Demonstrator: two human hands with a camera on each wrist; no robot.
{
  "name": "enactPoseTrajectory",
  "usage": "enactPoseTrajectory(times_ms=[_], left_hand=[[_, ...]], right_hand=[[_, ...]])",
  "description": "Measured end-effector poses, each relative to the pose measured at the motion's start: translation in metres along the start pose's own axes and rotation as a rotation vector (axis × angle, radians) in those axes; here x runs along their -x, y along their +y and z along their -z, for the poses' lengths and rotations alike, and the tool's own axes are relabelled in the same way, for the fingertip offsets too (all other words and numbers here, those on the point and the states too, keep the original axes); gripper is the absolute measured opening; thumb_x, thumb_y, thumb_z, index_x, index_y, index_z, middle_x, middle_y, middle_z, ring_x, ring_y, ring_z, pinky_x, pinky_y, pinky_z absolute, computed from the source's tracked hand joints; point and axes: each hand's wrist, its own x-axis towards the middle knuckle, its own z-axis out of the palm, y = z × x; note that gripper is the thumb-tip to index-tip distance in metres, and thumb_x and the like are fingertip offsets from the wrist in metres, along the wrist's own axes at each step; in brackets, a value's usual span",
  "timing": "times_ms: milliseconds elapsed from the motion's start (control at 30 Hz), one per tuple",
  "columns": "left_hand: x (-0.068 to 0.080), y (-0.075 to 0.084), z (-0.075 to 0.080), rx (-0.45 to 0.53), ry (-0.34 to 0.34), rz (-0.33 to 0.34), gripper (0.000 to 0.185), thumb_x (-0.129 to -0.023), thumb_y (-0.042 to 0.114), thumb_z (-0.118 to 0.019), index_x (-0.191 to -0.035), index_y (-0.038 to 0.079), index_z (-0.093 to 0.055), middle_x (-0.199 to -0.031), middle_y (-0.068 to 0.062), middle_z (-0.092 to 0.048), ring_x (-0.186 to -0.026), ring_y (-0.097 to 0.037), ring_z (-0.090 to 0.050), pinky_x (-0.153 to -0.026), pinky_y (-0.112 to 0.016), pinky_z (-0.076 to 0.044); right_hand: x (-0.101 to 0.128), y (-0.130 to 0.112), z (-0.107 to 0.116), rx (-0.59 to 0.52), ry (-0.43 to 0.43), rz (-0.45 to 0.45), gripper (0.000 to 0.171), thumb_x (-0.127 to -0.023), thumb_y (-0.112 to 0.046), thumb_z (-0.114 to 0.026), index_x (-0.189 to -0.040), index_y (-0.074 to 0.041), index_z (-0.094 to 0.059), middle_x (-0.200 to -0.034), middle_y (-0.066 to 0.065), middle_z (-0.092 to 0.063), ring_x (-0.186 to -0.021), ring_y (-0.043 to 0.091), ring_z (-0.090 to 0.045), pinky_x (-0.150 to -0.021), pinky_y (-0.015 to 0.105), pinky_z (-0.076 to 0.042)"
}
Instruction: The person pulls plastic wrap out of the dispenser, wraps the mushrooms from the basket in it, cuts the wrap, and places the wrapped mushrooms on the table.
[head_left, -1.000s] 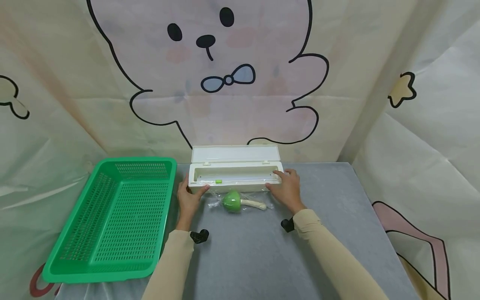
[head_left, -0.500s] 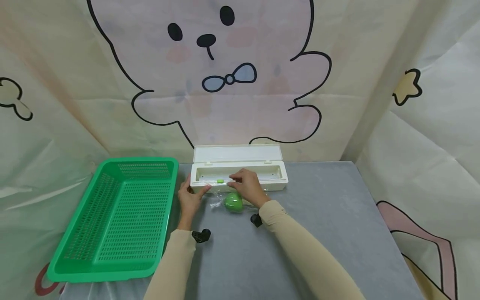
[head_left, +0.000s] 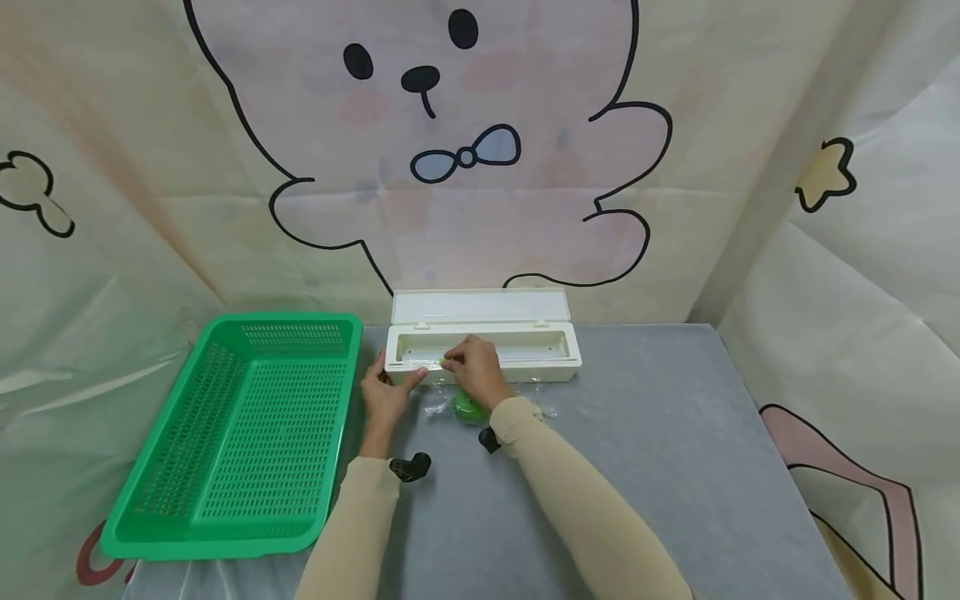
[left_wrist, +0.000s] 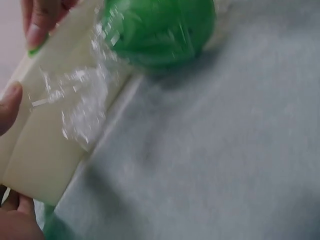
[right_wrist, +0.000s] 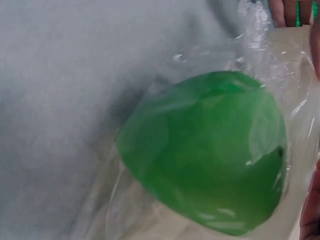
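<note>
A long white cling film dispenser (head_left: pixel 540 372) lies at the table's back with its lid raised. My left hand (head_left: pixel 382 402) grips its left end, thumb on the front edge. With thumb and fingertips my right hand (head_left: pixel 480 373) pinches the small green slider (left_wrist: pixel 34 51) on the front rail. Just in front lies a green, mushroom-shaped thing (right_wrist: pixel 210 155) under clear film (left_wrist: pixel 85 107). Its pale stem is mostly hidden by my right forearm in the head view. Crumpled film hangs over the dispenser's front in the left wrist view.
A green plastic basket (head_left: pixel 247 546) stands left of my left arm. The grey table (head_left: pixel 675 433) extends to the right. A fabric backdrop (head_left: pixel 675 250) with a bear drawing rises right behind the dispenser.
My right hand has left the dispenser's right end, moved left along the front and taken hold of the green slider. My left hand stays at the left end.
</note>
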Motion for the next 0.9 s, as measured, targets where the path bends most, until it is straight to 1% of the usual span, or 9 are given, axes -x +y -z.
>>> enactPoseTrajectory(times_ms=[100, 267, 433, 700, 900], left_hand=[[0.001, 0.003, -0.002, 0.016, 0.009, 0.039, 0.085, -0.078, -0.003, -0.086, -0.151, -0.005, -0.042, -0.139, -0.026, -0.044, -0.14, -0.036, -0.041, -0.115, -0.042, -0.035], [0.004, 0.007, -0.004, 0.034, 0.021, 0.079, 0.085, -0.078, -0.004, -0.086, -0.151, -0.001, -0.044, -0.138, -0.024, -0.044, -0.138, -0.035, -0.043, -0.114, -0.043, -0.036], [0.006, 0.009, -0.005, 0.05, 0.029, 0.114, 0.085, -0.079, -0.002, -0.085, -0.152, 0.002, -0.043, -0.138, -0.022, -0.042, -0.14, -0.033, -0.042, -0.115, -0.042, -0.036], [0.007, 0.01, -0.005, 0.076, 0.036, 0.135, 0.087, -0.08, -0.004, -0.084, -0.154, -0.001, -0.039, -0.144, -0.021, -0.041, -0.145, -0.031, -0.037, -0.117, -0.038, -0.031], [0.008, 0.01, -0.005, 0.076, 0.033, 0.143, 0.086, -0.08, -0.003, -0.084, -0.154, 0.0, -0.039, -0.144, -0.021, -0.04, -0.144, -0.031, -0.037, -0.117, -0.039, -0.032]], right_hand=[[0.0, 0.0, 0.0, 0.012, 0.011, -0.003, 0.011, -0.09, -0.01, -0.079, -0.097, -0.002, -0.08, -0.087, 0.005, -0.065, -0.079, 0.018, -0.061, -0.069, 0.028, -0.052], [0.001, 0.002, 0.001, 0.049, 0.008, -0.004, 0.012, -0.09, -0.011, -0.078, -0.097, -0.002, -0.08, -0.087, 0.005, -0.065, -0.079, 0.018, -0.06, -0.072, 0.031, -0.051], [0.002, 0.003, 0.003, 0.091, 0.007, -0.017, 0.012, -0.09, -0.013, -0.079, -0.096, -0.003, -0.08, -0.085, 0.003, -0.064, -0.078, 0.018, -0.057, -0.073, 0.033, -0.049], [0.0, 0.004, 0.008, 0.127, -0.021, -0.013, 0.01, -0.09, -0.014, -0.079, -0.094, -0.005, -0.081, -0.084, 0.001, -0.063, -0.079, 0.017, -0.057, -0.073, 0.032, -0.048], [0.0, 0.008, 0.012, 0.154, -0.055, -0.028, 0.01, -0.091, -0.014, -0.077, -0.093, -0.005, -0.08, -0.086, 0.001, -0.063, -0.083, 0.019, -0.057, -0.076, 0.033, -0.05]])
